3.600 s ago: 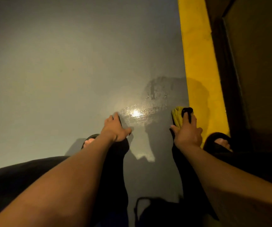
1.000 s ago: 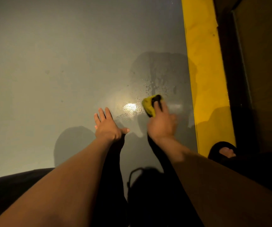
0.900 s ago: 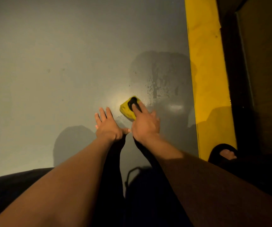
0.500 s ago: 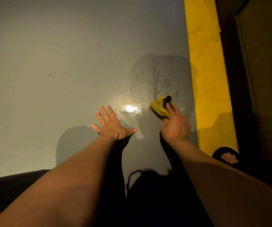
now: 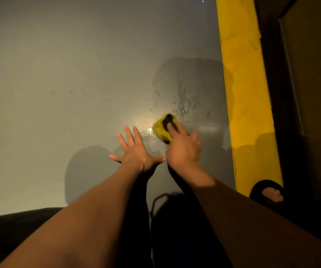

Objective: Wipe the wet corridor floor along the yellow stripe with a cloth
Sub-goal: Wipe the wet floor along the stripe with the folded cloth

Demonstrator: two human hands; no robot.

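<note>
A yellow cloth (image 5: 162,130) is pressed to the grey floor (image 5: 59,74) near the middle of the frame by the right hand (image 5: 183,147). The cloth is bunched under the fingers, and a dark patch on its top is seen beside the fingertips; whether the fingers curl round the cloth or merely press it flat cannot be told, since the hand is blurred. The left hand (image 5: 136,151) is spread with straight fingers just left of the right hand, nothing being held in it; it appears to be braced on the floor, though contact is not plainly shown.

The yellow stripe (image 5: 241,93) runs down the right of the frame, and a darker wet patch (image 5: 190,89) lies between it and the cloth, above the right hand. Beads of water are seen in the lower part of that patch, and a bright glare (image 5: 146,130) sits on wet floor just left of the cloth.

The task is judged to be partly done at best. 1 damp zone remains against the stripe, with droplets unwiped above the cloth. The floor to the left and in the upper part of the frame looks matte and dry. A sandalled foot (image 5: 270,192) is seen at the lower right, on the end of the stripe.
</note>
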